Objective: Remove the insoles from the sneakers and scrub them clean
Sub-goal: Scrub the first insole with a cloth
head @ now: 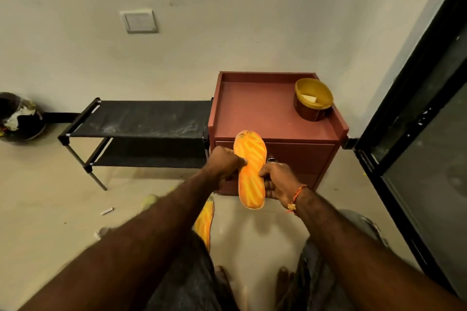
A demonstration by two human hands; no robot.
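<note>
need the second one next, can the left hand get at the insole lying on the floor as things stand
Probably not yet: the left hand grips the held insole, as does the right hand. The floor insole lies uncovered below the left forearm, so the path looks free once released.

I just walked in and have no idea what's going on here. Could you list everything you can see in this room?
insole: one, orange, held up in front of the cabinet
second insole: one, orange, on the floor beneath the left forearm
cabinet: one, reddish brown, against the wall
tub: one, yellow, on the cabinet top, back right
shoe rack: one, black, two shelves, left of the cabinet
bin: one, dark, far left on the floor
wall switch: one, pale, on the wall
door: one, black frame, right edge
left hand: grip on the insole's left edge
right hand: grip on its right edge, thread bracelet at the wrist
</note>
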